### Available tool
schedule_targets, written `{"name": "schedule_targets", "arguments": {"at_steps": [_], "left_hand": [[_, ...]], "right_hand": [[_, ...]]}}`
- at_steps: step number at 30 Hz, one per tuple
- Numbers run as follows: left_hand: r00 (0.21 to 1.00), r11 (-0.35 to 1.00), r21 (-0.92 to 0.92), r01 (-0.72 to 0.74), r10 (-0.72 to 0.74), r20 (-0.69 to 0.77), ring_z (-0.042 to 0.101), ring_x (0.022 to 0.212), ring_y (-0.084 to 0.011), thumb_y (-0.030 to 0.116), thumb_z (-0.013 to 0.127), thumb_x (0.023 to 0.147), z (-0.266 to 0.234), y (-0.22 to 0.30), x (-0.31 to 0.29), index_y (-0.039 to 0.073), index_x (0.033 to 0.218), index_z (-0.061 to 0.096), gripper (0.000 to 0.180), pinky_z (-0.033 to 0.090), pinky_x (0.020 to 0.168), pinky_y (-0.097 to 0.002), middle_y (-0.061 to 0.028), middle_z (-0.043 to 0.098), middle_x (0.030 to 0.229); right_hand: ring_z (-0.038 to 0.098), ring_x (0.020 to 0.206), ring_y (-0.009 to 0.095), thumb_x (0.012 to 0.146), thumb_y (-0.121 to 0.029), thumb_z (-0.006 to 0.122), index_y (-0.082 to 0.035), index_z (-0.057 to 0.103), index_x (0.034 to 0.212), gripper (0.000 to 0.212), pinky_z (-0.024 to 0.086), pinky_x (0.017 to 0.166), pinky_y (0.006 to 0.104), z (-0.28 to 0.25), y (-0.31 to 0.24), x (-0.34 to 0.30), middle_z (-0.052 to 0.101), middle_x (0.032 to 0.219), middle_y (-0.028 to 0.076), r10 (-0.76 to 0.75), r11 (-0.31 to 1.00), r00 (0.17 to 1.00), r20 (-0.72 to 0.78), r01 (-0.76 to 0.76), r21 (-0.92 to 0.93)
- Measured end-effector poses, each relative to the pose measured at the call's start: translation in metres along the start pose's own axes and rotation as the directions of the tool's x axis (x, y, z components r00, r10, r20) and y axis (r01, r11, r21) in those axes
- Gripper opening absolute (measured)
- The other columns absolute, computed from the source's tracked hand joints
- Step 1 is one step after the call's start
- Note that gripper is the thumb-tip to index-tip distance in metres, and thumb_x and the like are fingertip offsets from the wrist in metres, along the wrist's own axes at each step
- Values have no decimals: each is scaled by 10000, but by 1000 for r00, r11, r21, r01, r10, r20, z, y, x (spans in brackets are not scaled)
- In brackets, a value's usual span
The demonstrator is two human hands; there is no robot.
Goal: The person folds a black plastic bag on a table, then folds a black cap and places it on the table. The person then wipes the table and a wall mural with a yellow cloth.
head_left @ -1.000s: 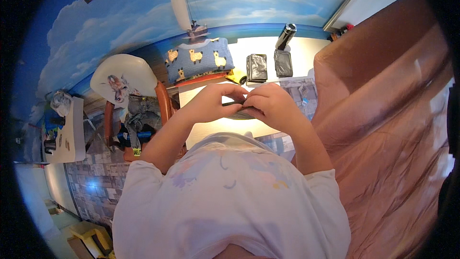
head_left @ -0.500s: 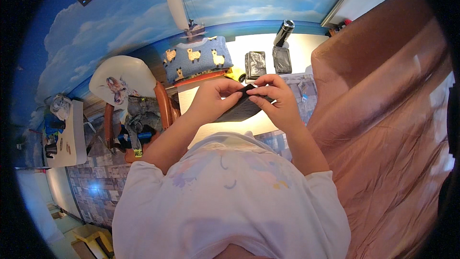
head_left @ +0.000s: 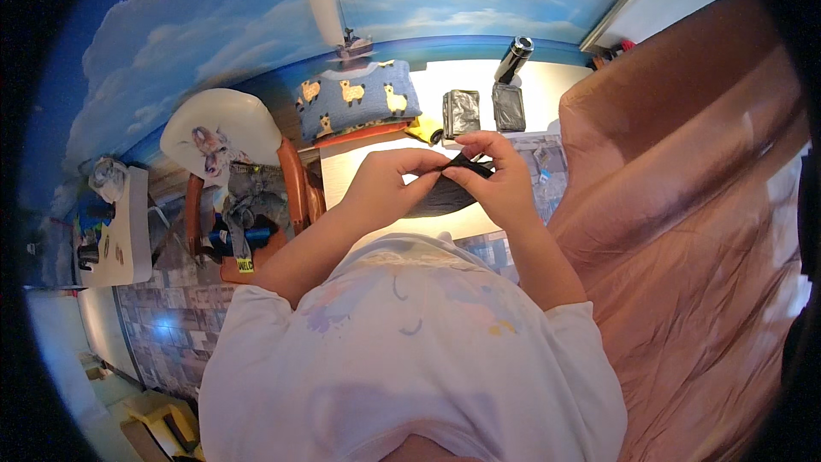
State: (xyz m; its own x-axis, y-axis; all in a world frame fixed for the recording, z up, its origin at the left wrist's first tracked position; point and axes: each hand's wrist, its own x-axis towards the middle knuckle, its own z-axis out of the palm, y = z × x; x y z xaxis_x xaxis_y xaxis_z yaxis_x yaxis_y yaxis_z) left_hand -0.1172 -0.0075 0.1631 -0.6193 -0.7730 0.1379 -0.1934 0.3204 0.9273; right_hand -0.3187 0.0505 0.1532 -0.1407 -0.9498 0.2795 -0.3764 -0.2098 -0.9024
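A thin black plastic bag hangs between my two hands, just above the near part of the white table. My left hand pinches its upper edge between thumb and fingers. Close beside it, my right hand grips the same edge, with some of the plastic bunched under its fingers. The bag's lower part fans out in fine creases below my hands. Past them, two folded stacks of black plastic, one left and the other right, lie on the table.
A dark flask stands at the table's back. Folded clothes, topped by a blue alpaca-patterned sweater, sit left of the stacks by a yellow item. A chair holding jeans is at left; brown cloth covers the right side.
The bag's upper edge is more bunched between my fingers, and its right end has been gathered into my right hand. The view has shifted slightly.
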Motion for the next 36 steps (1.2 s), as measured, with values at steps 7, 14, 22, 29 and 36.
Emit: {"name": "schedule_targets", "arguments": {"at_steps": [7, 14, 22, 29, 36], "left_hand": [[957, 943, 316, 105, -182, 225, 716, 1009, -270, 25, 680, 884, -14, -20, -4, 101, 1242, 701, 367, 547, 909, -335, -119, 749, 1093], [907, 917, -260, 303, -194, 375, 655, 1146, -208, -65, 621, 850, -37, -49, -10, 22, 1276, 651, 435, 506, 1028, -355, -82, 688, 1229], [958, 827, -560, 46, -196, -211, 603, 1005, -98, 107, 691, 979, -7, -59, -14, 61, 1244, 663, 270, 498, 895, -252, -30, 679, 1129], [834, 812, -572, -112, -236, -499, 540, 833, -34, 206, 670, 1028, 1, -68, -8, 10, 1066, 710, 204, 441, 769, -207, 38, 649, 897], [746, 850, -422, -316, -53, -664, 526, 809, -35, 184, 664, 1031, -2, -64, -4, 5, 1045, 697, 182, 432, 733, -206, 33, 642, 887]], "right_hand": [[652, 857, 174, 783, -85, 848, -55, 753, 953, 197, 515, 769, 304, -16, -2, 7, 697, 897, 54, -75, 997, 997, -29, 74, -21], [606, 792, 95, 816, -39, 832, -39, 709, 911, 155, 488, 728, 244, -27, 16, 5, 669, 855, 4, -3, 996, 996, -90, 11, 90], [581, 785, 58, 895, -36, 789, -39, 671, 974, 142, 465, 724, 199, -17, 13, 10, 648, 861, -17, 146, 870, 968, -202, -29, 492], [581, 787, 60, 906, -20, 772, -48, 660, 975, 134, 466, 733, 202, -11, 21, 3, 653, 870, -13, 252, 738, 958, -138, -98, 668], [569, 797, 65, 902, -12, 773, -55, 661, 982, 145, 459, 749, 205, -6, 27, 0, 644, 884, -16, 268, 720, 952, -146, -98, 687]]}}
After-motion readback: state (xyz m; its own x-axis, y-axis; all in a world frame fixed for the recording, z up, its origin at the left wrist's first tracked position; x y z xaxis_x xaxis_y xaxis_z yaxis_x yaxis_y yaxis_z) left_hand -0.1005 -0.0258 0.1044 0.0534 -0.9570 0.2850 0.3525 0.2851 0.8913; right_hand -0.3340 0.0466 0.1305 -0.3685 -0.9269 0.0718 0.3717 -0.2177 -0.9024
